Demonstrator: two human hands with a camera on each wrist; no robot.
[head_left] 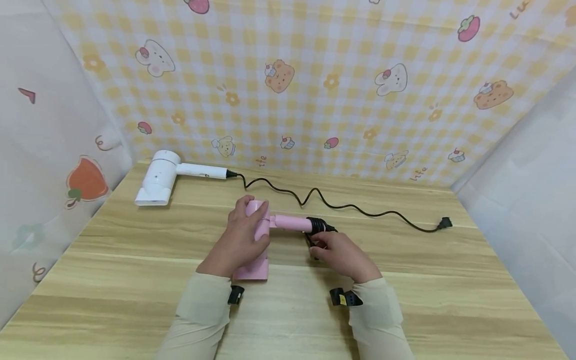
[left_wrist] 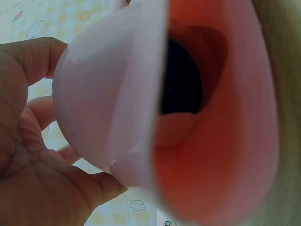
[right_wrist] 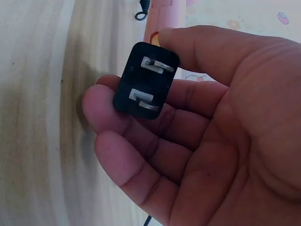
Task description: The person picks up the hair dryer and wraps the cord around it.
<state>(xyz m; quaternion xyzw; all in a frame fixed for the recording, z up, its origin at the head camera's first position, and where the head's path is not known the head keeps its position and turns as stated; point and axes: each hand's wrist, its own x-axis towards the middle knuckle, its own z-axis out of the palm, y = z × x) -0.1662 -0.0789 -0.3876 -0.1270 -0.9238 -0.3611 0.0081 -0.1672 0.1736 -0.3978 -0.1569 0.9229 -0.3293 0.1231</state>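
A pink hair dryer (head_left: 257,271) lies near the middle of the table, its handle (head_left: 290,223) pointing right. My left hand (head_left: 240,240) grips its barrel, fingers over the far side and thumb on the near side. In the left wrist view the wide flat nozzle (left_wrist: 256,141) faces the camera, with a dark opening inside. Black cord (head_left: 316,225) is wound round the end of the handle. My right hand (head_left: 342,255) holds the black two-pin plug (right_wrist: 146,80) between thumb and curled fingers, its metal prongs facing the camera.
A white hair dryer (head_left: 159,175) lies at the back left of the wooden table (head_left: 288,320). Its black cord (head_left: 333,205) runs in waves to a plug (head_left: 444,223) at the right. A checked cloth (head_left: 315,110) hangs behind the table, with pale printed cloth at both sides.
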